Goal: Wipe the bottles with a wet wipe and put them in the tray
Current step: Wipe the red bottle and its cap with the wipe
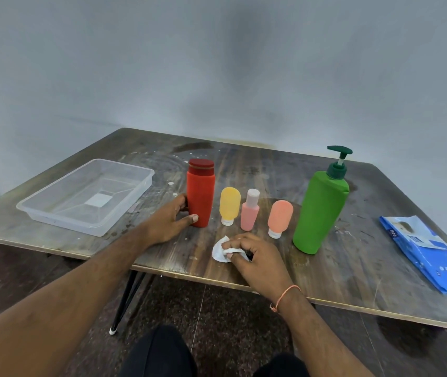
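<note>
Five bottles stand in a row on the wooden table (353, 268): a red bottle (202, 194), a yellow tube (229, 205), a pink bottle (250, 212), an orange tube (279, 217) and a tall green pump bottle (321, 210). My left hand (169, 220) curls round the lower part of the red bottle, thumb in front. My right hand (252, 257) pinches a crumpled white wet wipe (221, 251) on the table in front of the row. A clear plastic tray (37, 210) sits at the left with nothing in it.
A blue pack of wet wipes (431, 257) lies at the table's right edge. The table's front edge runs just below my right wrist, with a black table leg (127, 300) and my knees beneath. A grey wall stands behind the table.
</note>
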